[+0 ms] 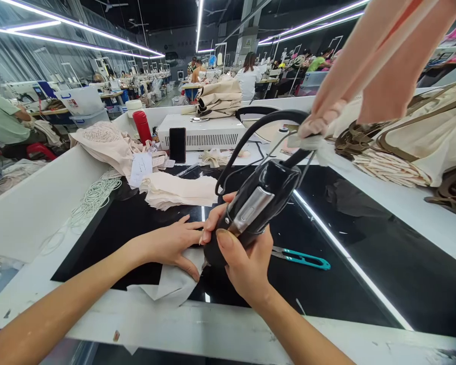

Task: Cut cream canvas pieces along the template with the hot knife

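My right hand (249, 266) is wrapped round a black hand-held power tool (251, 203) with a silver metal plate on its side. The tool is tilted, its lower end down by the black work surface (349, 289); its working tip is hidden behind my hand. Thick black cables (247, 137) run from its upper end, where pale cloth strips (368, 71) are tied. My left hand (171, 243) lies flat with fingers spread, pressing a thin white fabric piece (171, 281) beside the tool. Teal-handled thread snips (304, 258) lie right of my right hand.
A stack of cream fabric pieces (182, 190) lies beyond my left hand. Behind stand a phone (177, 145), a white vented box (213, 137) and a red bottle (142, 126). Pale cord (95, 200) lies left; fabric bundles (421, 137) fill the right. Other people sit farther off.
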`<state>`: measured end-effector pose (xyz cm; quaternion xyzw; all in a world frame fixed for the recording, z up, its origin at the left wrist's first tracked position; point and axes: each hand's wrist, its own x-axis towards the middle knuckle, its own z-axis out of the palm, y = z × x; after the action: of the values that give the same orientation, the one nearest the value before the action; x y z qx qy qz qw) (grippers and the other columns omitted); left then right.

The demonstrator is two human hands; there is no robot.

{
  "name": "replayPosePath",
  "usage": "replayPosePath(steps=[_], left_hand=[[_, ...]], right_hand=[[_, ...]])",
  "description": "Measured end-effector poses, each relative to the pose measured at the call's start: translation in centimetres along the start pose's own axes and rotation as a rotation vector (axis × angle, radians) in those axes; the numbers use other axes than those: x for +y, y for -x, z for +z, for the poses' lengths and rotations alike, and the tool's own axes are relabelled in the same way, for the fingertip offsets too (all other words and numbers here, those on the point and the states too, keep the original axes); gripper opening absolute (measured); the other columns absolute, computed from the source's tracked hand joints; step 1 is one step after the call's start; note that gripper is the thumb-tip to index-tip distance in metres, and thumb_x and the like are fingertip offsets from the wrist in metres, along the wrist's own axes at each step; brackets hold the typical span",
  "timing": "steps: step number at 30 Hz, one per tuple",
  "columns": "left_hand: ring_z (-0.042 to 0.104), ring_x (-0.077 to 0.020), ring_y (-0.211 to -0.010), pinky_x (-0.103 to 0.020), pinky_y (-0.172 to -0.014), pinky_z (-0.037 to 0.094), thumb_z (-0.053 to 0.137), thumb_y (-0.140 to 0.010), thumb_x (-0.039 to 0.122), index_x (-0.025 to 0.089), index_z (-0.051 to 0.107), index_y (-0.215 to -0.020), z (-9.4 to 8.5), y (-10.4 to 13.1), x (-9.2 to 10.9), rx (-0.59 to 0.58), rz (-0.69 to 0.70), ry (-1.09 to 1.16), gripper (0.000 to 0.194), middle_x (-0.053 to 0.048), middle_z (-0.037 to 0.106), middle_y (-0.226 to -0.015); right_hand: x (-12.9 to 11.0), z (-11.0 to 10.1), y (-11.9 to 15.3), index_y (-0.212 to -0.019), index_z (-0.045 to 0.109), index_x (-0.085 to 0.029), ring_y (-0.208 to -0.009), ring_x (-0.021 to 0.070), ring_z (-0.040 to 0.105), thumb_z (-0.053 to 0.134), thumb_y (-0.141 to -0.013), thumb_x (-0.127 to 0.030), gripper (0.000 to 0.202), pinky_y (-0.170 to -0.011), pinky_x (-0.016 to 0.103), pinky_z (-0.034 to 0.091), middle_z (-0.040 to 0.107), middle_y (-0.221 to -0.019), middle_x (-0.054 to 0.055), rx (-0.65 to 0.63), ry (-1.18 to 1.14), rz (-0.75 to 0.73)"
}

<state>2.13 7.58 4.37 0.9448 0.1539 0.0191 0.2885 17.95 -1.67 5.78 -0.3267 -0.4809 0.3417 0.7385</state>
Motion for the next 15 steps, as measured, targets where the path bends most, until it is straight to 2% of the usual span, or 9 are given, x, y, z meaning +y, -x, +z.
replayPosePath(steps=[3, 6, 8, 10, 12, 14, 15], left_hand=[[0.042, -0.04, -0.152, -0.064, -0.126, 0.031, 0.097, -0.075, 0.037, 0.026, 0.061, -0.146, -0.1, -0.2, 0.1, 0.016, -0.001, 0.0, 0.081, -0.014, 0.053, -0.157], [0.035, -0.0397, -0.156, -0.066, -0.126, 0.029, 0.095, -0.077, 0.035, 0.024, 0.055, -0.15, 0.2, 0.1, 0.1, 0.05, 0.046, -0.054, 0.084, -0.015, 0.052, -0.158], [0.04, -0.0385, -0.153, -0.065, -0.125, 0.033, 0.093, -0.079, 0.037, 0.023, 0.056, -0.146, 0.6, 0.7, 0.4, 0.127, 0.065, -0.117, 0.077, -0.015, 0.055, -0.154], [0.055, -0.0342, -0.139, -0.056, -0.118, 0.046, 0.089, -0.085, 0.038, 0.02, 0.062, -0.132, 1.5, 1.9, 1.1, 0.278, 0.031, -0.194, 0.058, -0.015, 0.063, -0.142], [0.068, -0.0266, -0.112, -0.041, -0.098, 0.058, 0.08, -0.095, 0.034, 0.017, 0.065, -0.117, 2.6, 3.2, 2.1, 0.445, -0.042, -0.289, 0.032, -0.011, 0.07, -0.12], [0.068, -0.0223, -0.091, -0.035, -0.081, 0.059, 0.067, -0.104, 0.031, 0.018, 0.064, -0.109, 3.9, 4.4, 3.2, 0.509, -0.089, -0.407, 0.014, -0.006, 0.07, -0.102], [0.067, -0.0217, -0.086, -0.035, -0.077, 0.059, 0.062, -0.106, 0.03, 0.018, 0.064, -0.107, 4.5, 4.9, 3.6, 0.5, -0.099, -0.456, 0.012, -0.005, 0.069, -0.098]], right_hand=[[0.2, -0.1, 0.2, -0.112, 0.059, -0.028, -0.079, 0.02, 0.069, 0.081, -0.084, -0.042, 0.038, -0.079, 0.041, 0.061, 0.068, -0.085, -0.001, 0.008, 0.033, 0.011], [0.1, -0.1, 0.1, -0.11, 0.061, -0.027, -0.078, 0.019, 0.069, 0.079, -0.086, -0.041, 0.033, -0.079, 0.04, 0.062, 0.068, -0.086, -0.001, -0.004, 0.018, 0.014], [-0.2, -0.1, -0.1, -0.111, 0.061, -0.028, -0.072, 0.0168, 0.068, 0.08, -0.087, -0.039, 0.032, -0.072, 0.036, 0.062, 0.069, -0.084, -0.003, -0.019, -0.021, 0.004], [-0.7, -0.3, -0.4, -0.113, 0.06, -0.029, -0.064, 0.0143, 0.066, 0.081, -0.087, -0.037, 0.035, -0.062, 0.031, 0.06, 0.068, -0.081, -0.005, -0.026, -0.056, -0.012], [-1.0, -0.4, -0.7, -0.114, 0.059, -0.028, -0.058, 0.013, 0.064, 0.082, -0.086, -0.036, 0.037, -0.056, 0.028, 0.057, 0.068, -0.078, -0.006, -0.026, -0.07, -0.026], [-1.3, -0.4, -1.0, -0.112, 0.06, -0.027, -0.057, 0.0131, 0.064, 0.083, -0.085, -0.037, 0.036, -0.055, 0.028, 0.058, 0.068, -0.077, -0.005, -0.014, -0.07, -0.028], [-1.3, -0.5, -1.2, -0.111, 0.06, -0.027, -0.057, 0.0132, 0.064, 0.084, -0.085, -0.037, 0.036, -0.055, 0.028, 0.058, 0.068, -0.077, -0.005, -0.01, -0.071, -0.024]])
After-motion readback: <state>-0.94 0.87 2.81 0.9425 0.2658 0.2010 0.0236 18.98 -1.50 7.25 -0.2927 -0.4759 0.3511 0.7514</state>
